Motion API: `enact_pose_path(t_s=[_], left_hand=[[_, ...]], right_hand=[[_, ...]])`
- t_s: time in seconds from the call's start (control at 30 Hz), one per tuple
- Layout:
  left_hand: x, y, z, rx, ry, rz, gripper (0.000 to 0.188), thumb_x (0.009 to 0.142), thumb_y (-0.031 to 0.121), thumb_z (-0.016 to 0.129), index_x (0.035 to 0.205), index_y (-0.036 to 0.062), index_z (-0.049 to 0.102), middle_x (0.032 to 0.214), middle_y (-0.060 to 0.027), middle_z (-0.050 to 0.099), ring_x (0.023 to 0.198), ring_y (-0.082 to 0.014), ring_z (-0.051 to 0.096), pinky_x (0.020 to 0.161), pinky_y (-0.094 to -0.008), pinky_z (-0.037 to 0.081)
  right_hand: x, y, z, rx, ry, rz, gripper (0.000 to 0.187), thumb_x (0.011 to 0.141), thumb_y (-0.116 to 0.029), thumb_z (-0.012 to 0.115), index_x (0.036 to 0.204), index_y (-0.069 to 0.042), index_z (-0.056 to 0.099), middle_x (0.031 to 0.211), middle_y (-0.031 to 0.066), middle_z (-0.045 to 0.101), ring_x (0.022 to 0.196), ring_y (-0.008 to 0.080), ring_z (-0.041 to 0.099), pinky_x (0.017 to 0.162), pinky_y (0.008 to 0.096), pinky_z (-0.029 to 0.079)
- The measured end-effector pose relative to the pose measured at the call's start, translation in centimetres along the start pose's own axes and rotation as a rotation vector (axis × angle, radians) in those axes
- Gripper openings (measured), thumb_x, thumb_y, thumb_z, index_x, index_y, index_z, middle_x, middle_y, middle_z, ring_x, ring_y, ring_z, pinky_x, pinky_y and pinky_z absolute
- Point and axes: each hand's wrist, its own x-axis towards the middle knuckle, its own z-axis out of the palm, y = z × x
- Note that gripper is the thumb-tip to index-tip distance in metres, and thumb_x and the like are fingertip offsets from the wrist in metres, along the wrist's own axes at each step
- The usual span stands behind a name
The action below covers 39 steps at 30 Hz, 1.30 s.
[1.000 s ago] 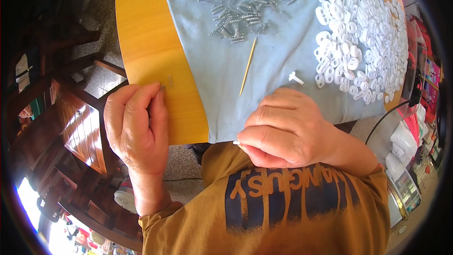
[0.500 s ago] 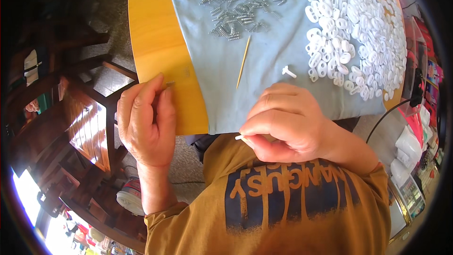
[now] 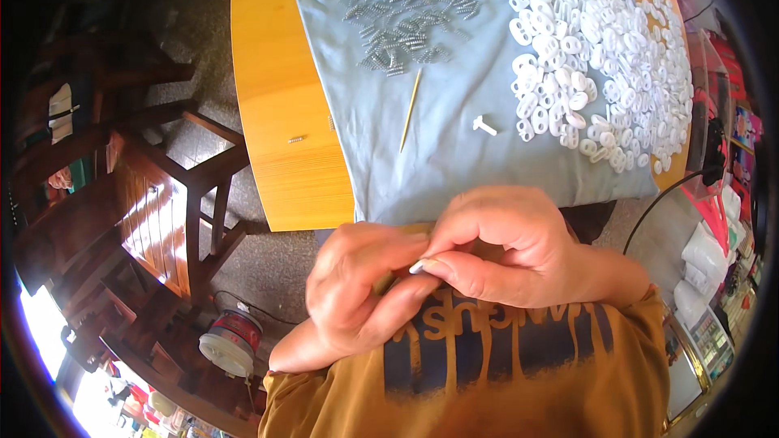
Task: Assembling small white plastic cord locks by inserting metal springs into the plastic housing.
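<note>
In front of my shirt, just past the table's near edge, both hands meet. My right hand (image 3: pixel 507 239) is closed, with thumb and forefinger pinching a small white plastic piece (image 3: pixel 417 266); most of it is covered by the fingers. My left hand (image 3: pixel 353 288) is closed too, its fingertips brought right up to that piece. Whatever sits between the left fingers is hidden. A small metal coil spring (image 3: pixel 296 139) lies on the bare wood, another at the cloth's edge. On the cloth rest a thin wooden stick (image 3: pixel 411 110) and a white T-shaped plastic part (image 3: pixel 484 125).
A grey-blue cloth (image 3: pixel 462 170) covers much of the wooden table (image 3: pixel 280 57). A heap of coil springs (image 3: pixel 406 12) is at its far side, a large pile of white oval two-holed plastic pieces (image 3: pixel 600 57) to the right. A dark wooden chair (image 3: pixel 191 186) stands left.
My left hand has left the table's left edge and come right and nearer to meet my right hand. The right hand still pinches the white piece. The view has shifted slightly.
</note>
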Motion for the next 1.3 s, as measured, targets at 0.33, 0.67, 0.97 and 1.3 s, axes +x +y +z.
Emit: enact_pose_path(t_s=[0.33, 0.67, 0.97, 1.3], left_hand=[[-0.7, -1.0, 1.7, -0.059, 0.100, -0.053, 0.027, 0.073, -0.005, 0.069, 0.099, -0.0012, 0.065, 0.091, -0.0113, 0.060, 0.073, -0.0164, 0.057, 0.062, -0.0245, 0.045], [-0.6, -0.8, 1.6, -0.586, 0.383, -0.243, 0.011, 0.092, 0.005, 0.052, 0.101, 0.0003, 0.047, 0.096, -0.0186, 0.060, 0.061, -0.0161, 0.056, 0.062, -0.0259, 0.048], [-0.8, -0.8, -0.8, -0.860, 0.436, -0.456, 0.015, 0.091, 0.006, 0.055, 0.104, -0.0001, 0.051, 0.091, -0.0161, 0.063, 0.057, -0.0137, 0.054, 0.056, -0.0233, 0.046], [-2.7, -1.6, -2.1, -0.732, 0.525, -0.409, 0.017, 0.090, 0.003, 0.056, 0.107, -0.0007, 0.052, 0.090, -0.0138, 0.065, 0.058, -0.0098, 0.052, 0.055, -0.0207, 0.044]], right_hand=[[-1.5, 0.5, 0.6, 0.234, 0.126, 0.189, 0.008, 0.089, -0.006, 0.060, 0.093, 0.001, 0.063, 0.076, 0.0035, 0.060, 0.068, 0.0062, 0.054, 0.059, 0.0216, 0.043], [-0.4, 0.5, 0.2, -0.091, 0.191, -0.012, 0.010, 0.085, -0.002, 0.062, 0.095, 0.000, 0.063, 0.077, 0.0069, 0.061, 0.065, 0.0153, 0.058, 0.059, 0.0253, 0.044], [6.0, -0.1, 0.2, -0.647, 0.163, -0.387, 0.016, 0.072, 0.005, 0.065, 0.085, -0.003, 0.062, 0.077, 0.0072, 0.060, 0.068, 0.0240, 0.058, 0.059, 0.0317, 0.044], [10.3, -0.3, 2.9, -1.010, -0.019, -0.344, 0.012, 0.070, -0.007, 0.069, 0.075, -0.006, 0.058, 0.078, 0.0046, 0.054, 0.078, 0.0245, 0.053, 0.072, 0.0363, 0.041]])
